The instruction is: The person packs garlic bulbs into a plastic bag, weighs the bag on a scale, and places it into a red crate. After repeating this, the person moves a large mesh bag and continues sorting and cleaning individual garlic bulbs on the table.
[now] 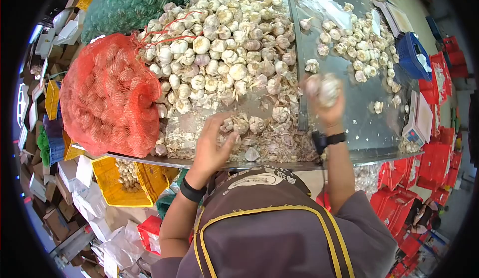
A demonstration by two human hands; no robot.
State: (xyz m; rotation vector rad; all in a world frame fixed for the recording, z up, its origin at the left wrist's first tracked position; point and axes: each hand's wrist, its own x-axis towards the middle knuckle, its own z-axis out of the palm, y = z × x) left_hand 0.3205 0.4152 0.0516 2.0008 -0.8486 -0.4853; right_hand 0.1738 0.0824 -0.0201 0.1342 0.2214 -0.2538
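My left hand (212, 141) is at the table's near side, its fingers and thumb curled round a garlic bulb (227, 125). More loose bulbs (256, 124) lie just right of it among dry skins. My right hand (333, 112), slightly blurred, is raised over the dark metal part of the table, right of the divider bar (301, 78). It grips a few garlic bulbs (323, 89). A large heap of garlic (219, 53) spreads beyond my left hand, and a smaller scatter of bulbs (364, 48) lies beyond my right.
A full red mesh sack (110, 96) lies at the table's left, with a green mesh sack (142, 3) behind it. A blue basket (413, 56) and a white scale (418, 118) line the right edge. Below the table's left edge is a yellow crate (117, 183) containing garlic.
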